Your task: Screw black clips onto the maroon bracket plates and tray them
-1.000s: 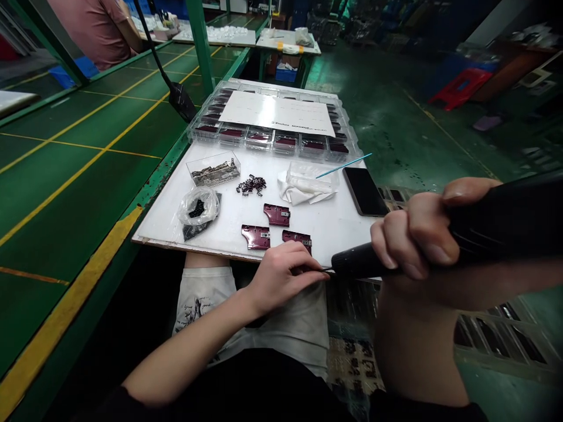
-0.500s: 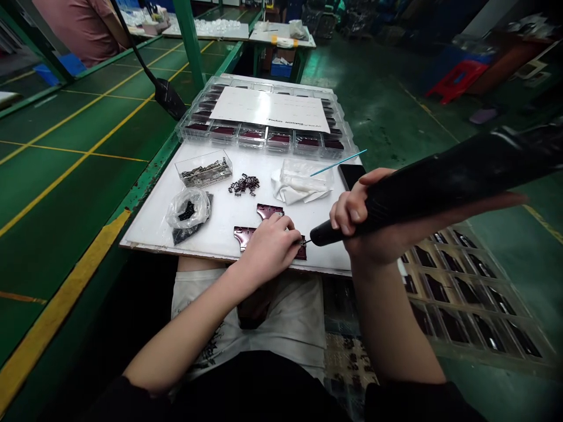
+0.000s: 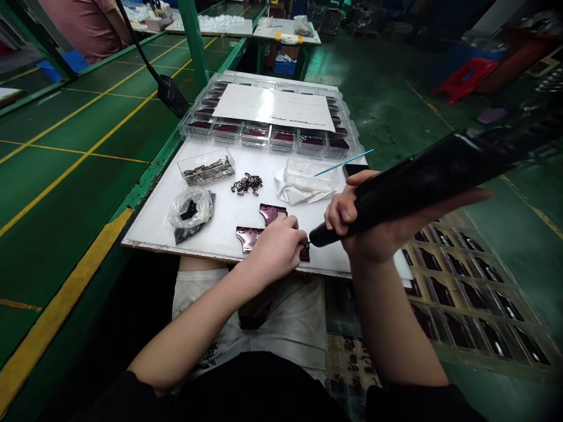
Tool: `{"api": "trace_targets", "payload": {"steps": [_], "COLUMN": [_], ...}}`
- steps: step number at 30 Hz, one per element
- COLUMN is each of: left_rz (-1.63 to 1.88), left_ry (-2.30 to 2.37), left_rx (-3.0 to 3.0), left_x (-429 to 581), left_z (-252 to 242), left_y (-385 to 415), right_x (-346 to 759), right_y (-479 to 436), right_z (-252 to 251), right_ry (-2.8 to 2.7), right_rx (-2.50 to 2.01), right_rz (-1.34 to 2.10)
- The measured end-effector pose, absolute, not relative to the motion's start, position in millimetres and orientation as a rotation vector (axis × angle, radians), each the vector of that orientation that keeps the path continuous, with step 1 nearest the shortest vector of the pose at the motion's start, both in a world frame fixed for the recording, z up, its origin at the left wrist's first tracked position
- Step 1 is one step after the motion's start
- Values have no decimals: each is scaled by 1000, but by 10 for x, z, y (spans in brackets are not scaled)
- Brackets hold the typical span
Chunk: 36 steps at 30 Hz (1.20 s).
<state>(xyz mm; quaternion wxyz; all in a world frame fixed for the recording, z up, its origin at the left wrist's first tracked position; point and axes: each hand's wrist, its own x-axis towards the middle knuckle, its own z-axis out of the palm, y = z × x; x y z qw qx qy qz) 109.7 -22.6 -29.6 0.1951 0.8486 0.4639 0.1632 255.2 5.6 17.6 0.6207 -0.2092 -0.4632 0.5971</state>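
Note:
My right hand (image 3: 373,228) is wrapped round a black electric screwdriver (image 3: 409,176), tilted with its nose down to the left. The tip meets the right end of a dark red plastic part (image 3: 248,239) lying near the board's front edge. Over that part rests my left hand (image 3: 281,243), fingers closed and pressing on it beside the tip, hiding its middle. Just behind lies a second dark red part (image 3: 271,212). Whether a small piece is pinched under my left fingertips is hidden.
On the white board (image 3: 158,217) are a clear box of metal pieces (image 3: 209,170), a pile of small dark pieces (image 3: 247,183), a bag of black screws (image 3: 190,209), a white cloth (image 3: 299,192) and a blue stick (image 3: 343,162). Trays (image 3: 352,140) stand behind; a conveyor (image 3: 88,176) runs left.
The screwdriver's nose has come closer to the part, and less of its bit shows. My right hand has shifted slightly left; my left hand keeps its place on the part.

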Motion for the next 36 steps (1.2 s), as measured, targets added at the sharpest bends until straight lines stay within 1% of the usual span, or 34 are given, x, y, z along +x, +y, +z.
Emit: {"api": "trace_targets", "payload": {"steps": [6, 11, 15, 18, 22, 27, 32, 36], "left_rz": [444, 466, 454, 463, 461, 473, 494, 459], "left_ry": [1292, 1284, 1291, 1290, 1288, 1289, 1295, 1279], "left_rx": [2333, 2342, 2342, 2349, 2336, 2359, 2356, 2344], "left_x": [1092, 1090, 1091, 1087, 1080, 1064, 1066, 1084], "left_z": [-318, -335, -334, -336, -347, -343, -342, -336], "left_y": [-209, -211, -199, -186, -183, -198, -212, -175], "right_x": [2520, 2599, 2560, 2530, 2590, 2647, 2548, 2522], "right_y": [185, 242, 202, 212, 307, 339, 342, 387], "right_z": [101, -11, 104, 156, 29, -82, 65, 380], "right_ry": [-1223, -1202, -1237, -1301, -1326, -1272, -1317, -1404], "right_rx": [-214, -254, -226, -201, -33, -20, -12, -13], "right_rz": [1410, 1428, 1450, 1568, 1633, 1606, 1658, 1683]}}
